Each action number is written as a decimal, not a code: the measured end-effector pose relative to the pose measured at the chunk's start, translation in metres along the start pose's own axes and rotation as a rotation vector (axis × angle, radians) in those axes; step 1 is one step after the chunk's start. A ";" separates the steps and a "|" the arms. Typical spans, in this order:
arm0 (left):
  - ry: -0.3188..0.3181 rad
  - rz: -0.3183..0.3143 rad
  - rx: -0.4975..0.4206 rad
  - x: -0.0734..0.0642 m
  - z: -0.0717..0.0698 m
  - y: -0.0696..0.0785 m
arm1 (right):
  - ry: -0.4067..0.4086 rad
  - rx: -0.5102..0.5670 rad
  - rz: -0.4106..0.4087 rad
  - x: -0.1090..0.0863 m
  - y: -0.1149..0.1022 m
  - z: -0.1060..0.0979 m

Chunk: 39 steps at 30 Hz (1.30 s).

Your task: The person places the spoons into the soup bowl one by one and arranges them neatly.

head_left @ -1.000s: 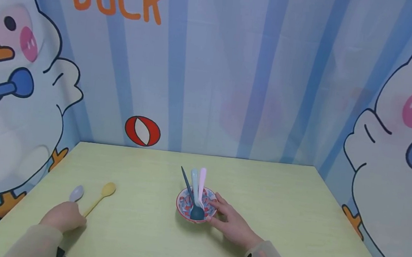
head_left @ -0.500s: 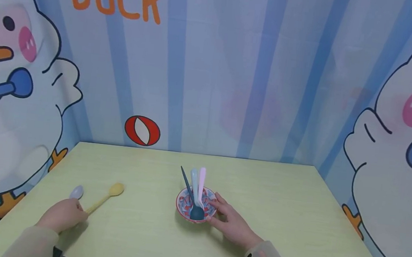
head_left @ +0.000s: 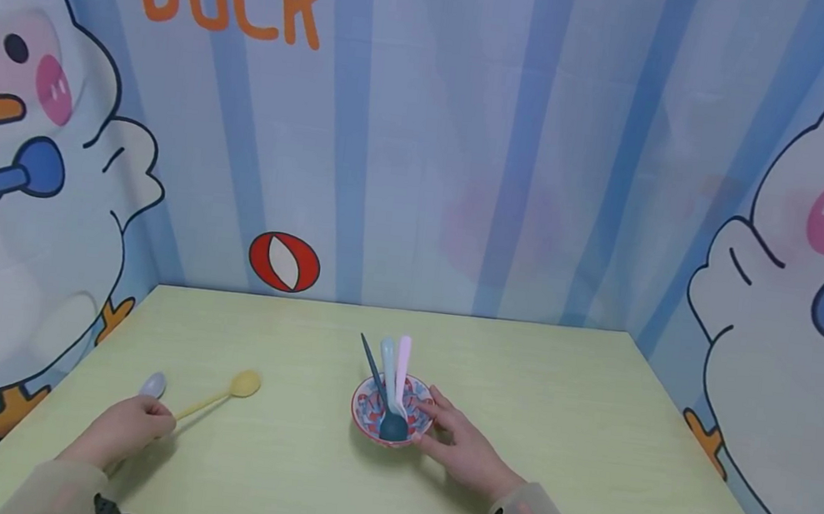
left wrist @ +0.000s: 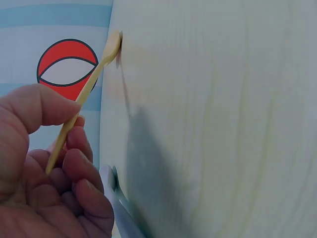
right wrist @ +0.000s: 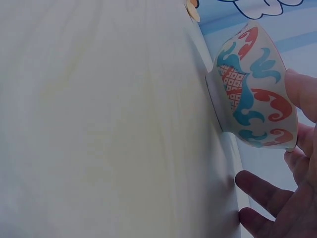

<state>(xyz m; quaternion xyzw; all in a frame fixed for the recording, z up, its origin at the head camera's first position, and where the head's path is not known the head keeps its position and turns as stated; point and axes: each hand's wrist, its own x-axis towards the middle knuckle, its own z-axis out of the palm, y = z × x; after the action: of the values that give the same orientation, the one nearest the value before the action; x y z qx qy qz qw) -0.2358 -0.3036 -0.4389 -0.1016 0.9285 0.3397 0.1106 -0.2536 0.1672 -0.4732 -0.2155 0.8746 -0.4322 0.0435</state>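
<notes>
Left hand (head_left: pixel 126 428) at lower left of the frame, grip pinching a yellow spoon (head_left: pixel 243 384), right hand (head_left: pixel 465 449) at lower centre, grip holding a patterned bowl (head_left: pixel 367 410), three spoons (head_left: pixel 394 428) leaning inside

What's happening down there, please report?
Left grip pinching yellow spoon, lavender spoon nearby. Right grip holding patterned bowl, three spoons inside. No obstacle visible between yellow spoon and patterned bowl.
</notes>
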 end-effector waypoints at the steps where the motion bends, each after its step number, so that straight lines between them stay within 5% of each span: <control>1: -0.002 -0.007 -0.029 -0.001 0.000 0.000 | 0.000 0.001 -0.001 0.000 0.000 0.000; 6: -0.002 -0.028 -0.161 -0.003 0.002 0.001 | 0.002 0.002 0.008 0.000 0.000 0.001; 30: 0.031 -0.062 -0.459 -0.001 0.006 -0.004 | 0.006 0.010 0.028 0.000 0.000 0.002; 39: 0.050 -0.121 -0.678 -0.003 0.006 0.000 | 0.002 0.013 0.028 0.000 -0.001 0.002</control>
<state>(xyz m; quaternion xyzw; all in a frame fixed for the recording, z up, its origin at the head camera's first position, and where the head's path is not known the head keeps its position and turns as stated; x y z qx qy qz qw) -0.2324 -0.2989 -0.4427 -0.1960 0.7574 0.6192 0.0677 -0.2527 0.1655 -0.4734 -0.2025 0.8748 -0.4373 0.0499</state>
